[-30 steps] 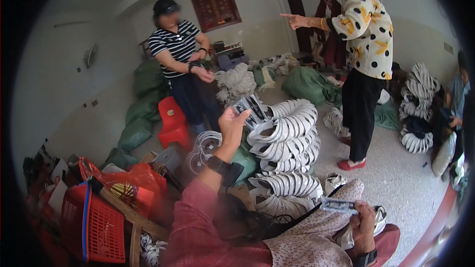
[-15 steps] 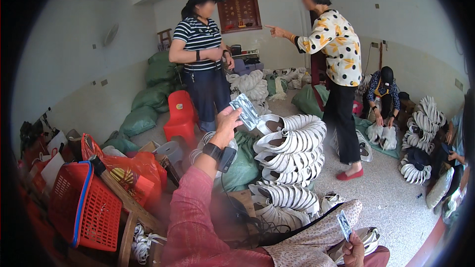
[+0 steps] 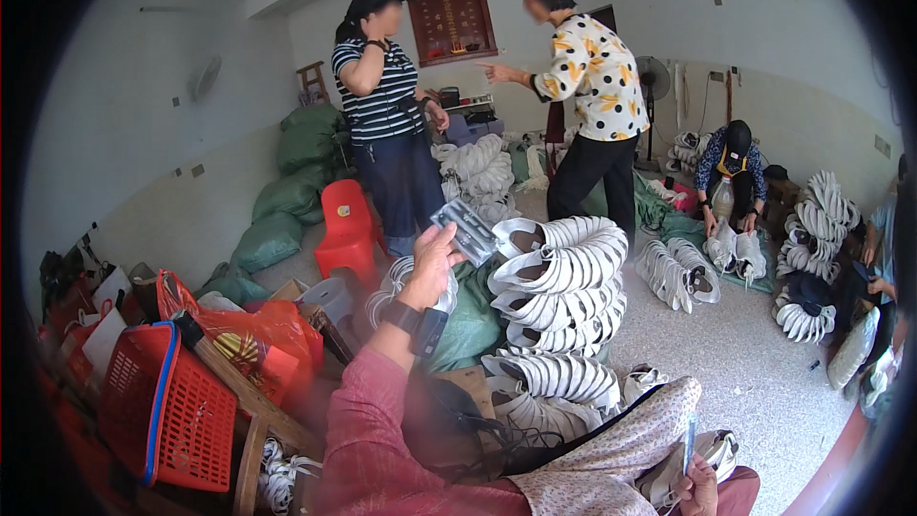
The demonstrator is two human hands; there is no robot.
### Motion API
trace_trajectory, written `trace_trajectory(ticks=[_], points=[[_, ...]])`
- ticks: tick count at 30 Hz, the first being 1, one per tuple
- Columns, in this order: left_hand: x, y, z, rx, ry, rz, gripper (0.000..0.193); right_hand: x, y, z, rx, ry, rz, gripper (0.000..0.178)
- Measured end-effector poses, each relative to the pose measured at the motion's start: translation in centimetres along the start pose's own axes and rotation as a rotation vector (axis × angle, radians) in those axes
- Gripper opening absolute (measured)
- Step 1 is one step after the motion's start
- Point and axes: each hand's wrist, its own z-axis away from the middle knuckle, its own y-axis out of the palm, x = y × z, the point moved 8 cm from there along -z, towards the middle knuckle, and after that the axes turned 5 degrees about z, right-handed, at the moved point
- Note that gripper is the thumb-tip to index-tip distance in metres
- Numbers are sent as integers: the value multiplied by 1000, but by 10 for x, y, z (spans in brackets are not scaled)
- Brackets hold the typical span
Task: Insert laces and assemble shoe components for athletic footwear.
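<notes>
Broadly, largest item first.

Room: a bare-walled workroom with a speckled floor (image 3: pixel 764 363); goods lie on the floor in heaps, apparently so seated workers can reach them without getting up.
Green sacks (image 3: pixel 291 191): piled against the left wall, out of the walkway.
Shoe stack (image 3: pixel 559 277): white shoes or soles nested toe to heel in curved rows, just right of the raised hand; nesting keeps the pile compact and upright. Similar bundles (image 3: pixel 821 229) sit well apart near the right wall.
Standing people: two, one in a striped top (image 3: pixel 377 96), one in a spotted top (image 3: pixel 592 67) with an arm pointing; a third person (image 3: pixel 728 167) crouches over shoes farther right.
Red basket (image 3: pixel 167 406): plastic mesh with a blue rim, at lower left beside a red bag (image 3: pixel 253 339).
Red stool (image 3: pixel 346 229): beyond the raised hand, near the striped figure.
Left hand (image 3: pixel 435 263): raised to head height, dark wrist strap below it; fingers closed around the flat pack, tilted up, probably to be read or checked.
Flat pack (image 3: pixel 465 229): a small grey rectangular card or blister sheet with paler ridges, held in the air between hand and shoe stack; finer detail is too small to tell.
Right hand (image 3: pixel 699 489): low at the lower edge over the lap, fingers gripping a slim pale-blue stick (image 3: pixel 690 441) held upright, its kind unclear.
</notes>
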Motion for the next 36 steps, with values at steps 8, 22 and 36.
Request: trace_trajectory(ticks=[8,22,36], points=[[18,-28,7,-227,-120,34,20,54,36,41,24,-414,632,47],[27,-1,10,-73,-193,109,16,2,13,8,88,-118,-278,31],[30,-2,7,-28,-165,118,17,16,12,14,17,-390,392,33]])
